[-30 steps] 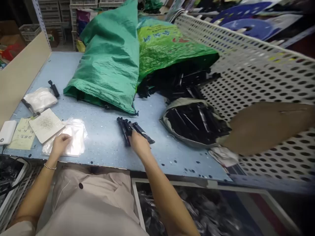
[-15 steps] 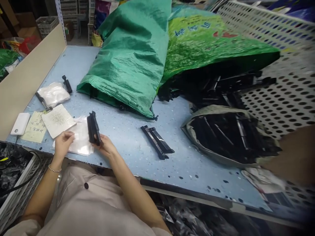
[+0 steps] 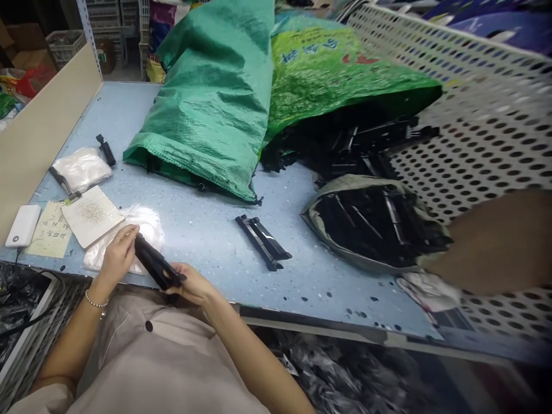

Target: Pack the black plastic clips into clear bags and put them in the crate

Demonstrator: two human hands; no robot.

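A long black plastic part (image 3: 154, 261) is tilted over the table's front edge, its lower end gripped by my right hand (image 3: 192, 283). At its upper end my left hand (image 3: 119, 253) is closed in a pinch; anything between those fingertips is too small to make out. Just behind the left hand lies a square white pad (image 3: 92, 215) with many tiny bits on it. Clear plastic bags (image 3: 149, 225) lie partly under the pad and the left hand. To the right, a pair of similar black parts (image 3: 263, 242) rests on the blue table.
A green sack (image 3: 207, 109) and a printed green bag (image 3: 323, 75) of black parts stand at the back. An open grey-green sack (image 3: 308, 215) of black parts lies right, before a perforated white crate (image 3: 483, 149). A white power bank (image 3: 22, 226) and handwritten note (image 3: 49, 233) are left.
My left hand has moved from the pad's edge to the black part's upper end. My right hand has tilted the part towards the left hand and lowered it. The view has shifted right.
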